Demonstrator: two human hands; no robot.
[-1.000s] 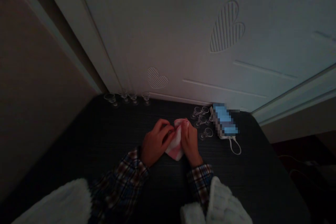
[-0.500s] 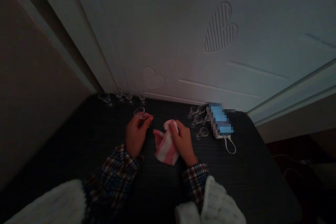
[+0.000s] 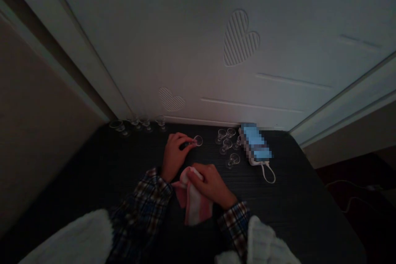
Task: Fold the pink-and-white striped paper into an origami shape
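My left hand [image 3: 175, 152] reaches forward over the dark table [image 3: 293, 210] and pinches a small clear glass cup [image 3: 198, 141] with its fingertips. My right hand [image 3: 209, 185] sits nearer to me, closed around a pink and white striped cloth [image 3: 194, 204] that hangs down from it. Both sleeves are plaid with white fleece cuffs.
Several small clear glasses [image 3: 227, 144] stand in a cluster right of my left hand, and a row of them [image 3: 136, 123] lines the back left edge. A blurred lit phone [image 3: 256, 146] with a white cable [image 3: 268, 173] lies at the right. A white panel with heart shapes [image 3: 239, 39] rises behind.
My left hand moved right from a spot near the left row, carrying a glass toward the cluster. My right hand drew back toward me with the cloth.
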